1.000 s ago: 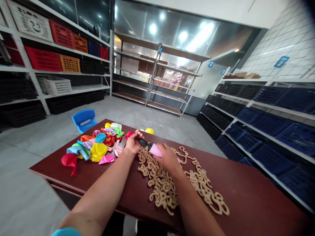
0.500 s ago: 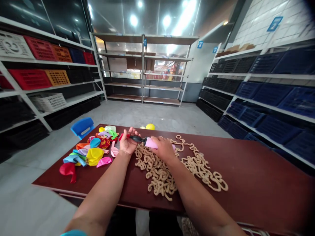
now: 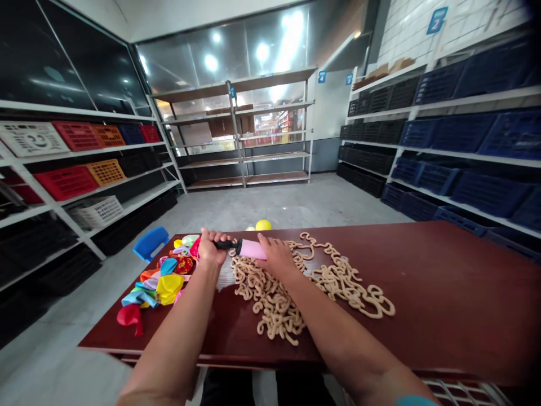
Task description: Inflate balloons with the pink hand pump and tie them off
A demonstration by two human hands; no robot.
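My left hand point(image 3: 212, 247) is closed around the black end point(image 3: 226, 245) of a balloon pump. The pink barrel point(image 3: 252, 249) points right into my right hand point(image 3: 276, 256), whose fingers wrap over its far end. Something red point(image 3: 195, 248) shows just left of my left hand; whether it touches the hand I cannot tell. Beneath the pump and my right forearm lies a heap of tan, curly, rope-like pieces point(image 3: 274, 304). Flat balloons in many colours, among them a yellow one point(image 3: 169, 289) and a red one point(image 3: 130, 317), lie left of my left forearm.
More tan curly pieces point(image 3: 338, 282) spread across the dark red table point(image 3: 443, 293). A blue chair point(image 3: 150, 242) stands past its left end. Round yellow balloon point(image 3: 263, 225) shows behind the far edge. Shelves with red crates point(image 3: 65, 181) and blue crates point(image 3: 477, 192) line the sides.
My left hand has turned from palm-up and partly open to closed around the pump's black end. My right hand stays on the pink barrel. The view has tilted and shifted.
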